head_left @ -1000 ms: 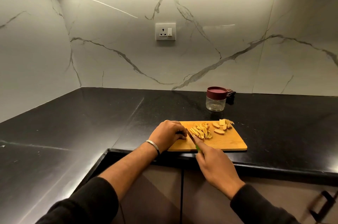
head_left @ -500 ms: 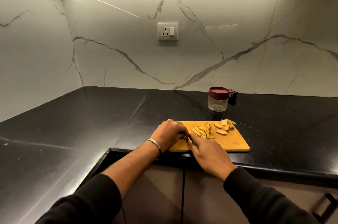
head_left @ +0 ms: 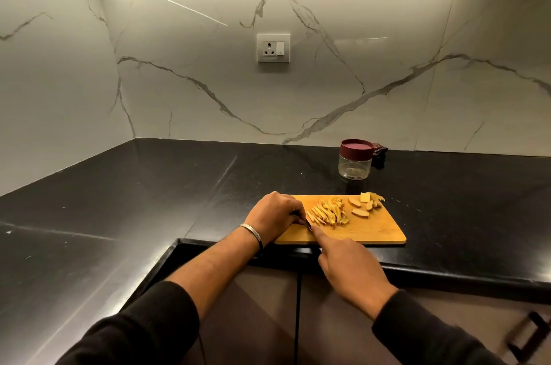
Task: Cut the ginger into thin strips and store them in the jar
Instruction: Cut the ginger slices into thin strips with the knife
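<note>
While the left hand (head_left: 275,214) curls over the near-left corner of the cutting board (head_left: 369,230), its fingertips bent down on what is probably a ginger slice hidden beneath them, the right hand (head_left: 347,262) grips the knife (head_left: 308,226), forefinger laid straight along the spine and the other fingers wrapped around the handle, which the hand covers. Only a short dark piece of blade shows between the two hands, so whether its edge touches the board cannot be told. Compared with the view a second ago, the right hand has moved forward onto the board and closed up beside the left, and the green handle visible then is now out of sight; this suggests another cutting stroke is in hand. Cut strips (head_left: 328,212) lie in a loose heap just right of the blade, with uncut slices (head_left: 365,205) near the far-right corner of the board. The jar (head_left: 355,159) stands on the black counter (head_left: 149,200) beyond the board, well apart from the heap, its maroon lid (head_left: 357,147) on. Judged from this, slicing is well along but unfinished, and filling the jar has not begun.
</note>
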Motion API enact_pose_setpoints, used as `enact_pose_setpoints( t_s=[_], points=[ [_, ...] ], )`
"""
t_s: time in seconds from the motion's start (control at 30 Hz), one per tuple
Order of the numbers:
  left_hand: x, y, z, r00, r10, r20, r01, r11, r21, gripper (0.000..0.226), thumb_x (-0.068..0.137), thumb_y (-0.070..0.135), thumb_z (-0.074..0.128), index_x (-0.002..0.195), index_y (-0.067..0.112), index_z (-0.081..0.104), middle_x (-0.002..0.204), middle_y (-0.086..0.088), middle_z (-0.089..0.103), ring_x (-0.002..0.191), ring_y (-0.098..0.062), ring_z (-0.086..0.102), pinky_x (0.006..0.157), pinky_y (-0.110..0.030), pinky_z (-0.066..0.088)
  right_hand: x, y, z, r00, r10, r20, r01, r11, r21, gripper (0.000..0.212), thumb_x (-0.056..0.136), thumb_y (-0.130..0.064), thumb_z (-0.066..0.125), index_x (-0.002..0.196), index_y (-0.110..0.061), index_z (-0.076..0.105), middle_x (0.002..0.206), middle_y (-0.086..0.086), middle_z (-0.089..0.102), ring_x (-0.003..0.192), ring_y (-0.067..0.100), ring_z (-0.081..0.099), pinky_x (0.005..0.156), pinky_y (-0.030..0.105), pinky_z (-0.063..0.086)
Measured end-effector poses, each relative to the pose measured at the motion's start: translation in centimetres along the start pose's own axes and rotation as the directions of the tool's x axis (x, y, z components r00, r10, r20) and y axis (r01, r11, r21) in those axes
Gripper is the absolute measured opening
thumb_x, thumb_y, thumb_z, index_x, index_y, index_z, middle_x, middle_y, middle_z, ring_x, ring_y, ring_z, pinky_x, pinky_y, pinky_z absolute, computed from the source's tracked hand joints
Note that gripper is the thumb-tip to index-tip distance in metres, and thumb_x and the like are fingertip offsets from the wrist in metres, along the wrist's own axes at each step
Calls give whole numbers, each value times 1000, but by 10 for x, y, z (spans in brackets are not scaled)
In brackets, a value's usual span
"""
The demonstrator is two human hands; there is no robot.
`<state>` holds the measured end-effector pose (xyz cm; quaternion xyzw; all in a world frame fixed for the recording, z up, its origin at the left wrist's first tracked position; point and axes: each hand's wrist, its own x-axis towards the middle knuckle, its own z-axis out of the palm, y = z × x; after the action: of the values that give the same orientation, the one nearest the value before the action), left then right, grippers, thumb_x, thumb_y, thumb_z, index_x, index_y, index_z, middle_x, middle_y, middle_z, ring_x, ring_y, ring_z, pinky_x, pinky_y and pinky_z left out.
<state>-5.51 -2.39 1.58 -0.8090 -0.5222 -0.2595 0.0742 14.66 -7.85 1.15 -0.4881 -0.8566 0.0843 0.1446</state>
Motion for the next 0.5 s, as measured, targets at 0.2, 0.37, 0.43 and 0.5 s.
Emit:
enact_pose_setpoints(
  t_s=[0.2,0.37,0.43,0.5],
  points=[
    [-4,-1,2,1000,4,-24,-4,1000,-6,6,87,18,73,92,18,77,92,0,75,81,-13,70,77,-32,59,-17,1,-5,1000,4,-4,-5,956,-294,65,109,-23,35,160,-34,-3,86,-1,47,75,15,47,67,31,40],
    [-3,-1,2,1000,19,21,-20,999,40,12,92,25,68,102,24,74,103,4,71,86,-12,67,77,-32,59,-19,0,-5,1000,14,9,-9,934,-358,67,109,-19,36,160,-32,-5,88,0,47,76,15,48,68,32,42],
    [-1,0,0,998,24,56,-28,997,70,16,94,26,64,108,29,73,108,5,67,89,-12,66,77,-31,58,-19,-1,-5,1000,14,10,-10,932,-362,67,109,-19,36,160,-32,-5,88,0,48,77,15,48,69,33,43],
    [1,2,-1,994,40,99,-51,992,112,22,96,24,62,113,33,72,108,6,64,89,-11,63,76,-30,57,-18,-1,-4,1000,18,6,-15,934,-357,67,109,-19,36,160,-33,-4,88,0,48,76,16,48,69,33,43]
  ],
)
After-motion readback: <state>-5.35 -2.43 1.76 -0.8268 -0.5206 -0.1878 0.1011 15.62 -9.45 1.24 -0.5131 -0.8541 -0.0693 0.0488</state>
